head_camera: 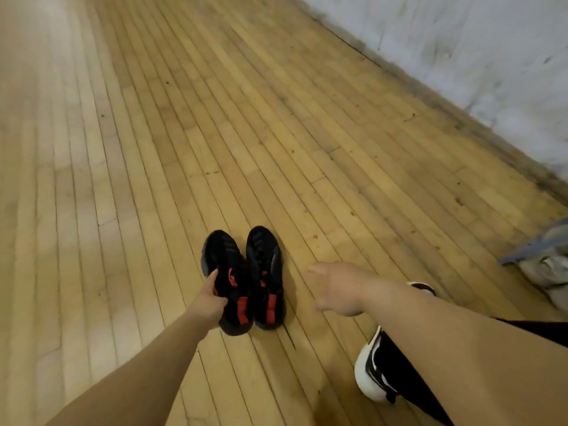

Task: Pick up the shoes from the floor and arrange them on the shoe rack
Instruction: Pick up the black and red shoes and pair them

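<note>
Nearest, at the lower right of the frame, a white and black sneaker [373,375] is worn on the person's foot, partly hidden by the right forearm; a second worn shoe [421,286] peeks out just above that arm. No brand, label or writing can be read on any shoe.

The left hand [209,301], reaching up from the lower left, is closed on the collar of the left black shoe [226,278], thumb on its outer side and fingers tucked inside the opening. The right hand [333,287] hangs over the floor [123,149] just right of the pair, fingers loosely curled and holding nothing.

The two black shoes sit side by side at lower centre, touching, the right black shoe [266,275] flat on the boards. Both have red heel tabs and red lace accents. Their long axes run nearly up the frame, heels toward the camera, toes pointing away and slightly left.

At the right edge lies a grey-blue bundle of cloth [547,259]. Farthest, a pale wall [461,41] crosses the upper right corner.
</note>
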`<action>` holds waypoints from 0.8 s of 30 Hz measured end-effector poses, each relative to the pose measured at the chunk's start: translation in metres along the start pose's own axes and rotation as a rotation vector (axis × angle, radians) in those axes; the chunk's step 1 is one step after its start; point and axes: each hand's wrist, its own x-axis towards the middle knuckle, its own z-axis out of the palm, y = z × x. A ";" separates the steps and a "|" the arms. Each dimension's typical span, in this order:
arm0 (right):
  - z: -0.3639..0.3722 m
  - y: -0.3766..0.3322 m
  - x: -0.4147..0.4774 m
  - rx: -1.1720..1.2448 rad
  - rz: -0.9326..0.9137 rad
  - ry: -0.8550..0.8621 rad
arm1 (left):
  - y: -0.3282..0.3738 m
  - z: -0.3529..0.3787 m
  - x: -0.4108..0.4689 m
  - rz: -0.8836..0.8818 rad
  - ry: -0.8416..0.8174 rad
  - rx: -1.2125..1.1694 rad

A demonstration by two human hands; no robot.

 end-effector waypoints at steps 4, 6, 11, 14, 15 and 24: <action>-0.006 0.025 0.021 0.102 0.069 0.015 | -0.007 0.010 0.028 0.009 -0.084 0.059; -0.010 0.040 0.031 0.112 0.136 -0.032 | -0.003 0.019 0.039 0.008 -0.147 0.069; -0.022 0.056 0.062 0.080 0.218 -0.064 | 0.014 0.064 0.055 0.041 -0.317 0.041; 0.012 0.058 0.088 0.193 0.226 -0.072 | 0.003 0.085 0.068 0.024 -0.345 0.001; 0.026 0.058 0.094 0.221 0.220 -0.092 | -0.002 0.089 0.069 0.017 -0.335 -0.017; 0.058 0.080 0.112 0.242 0.236 -0.144 | -0.020 0.093 0.086 0.033 -0.370 -0.073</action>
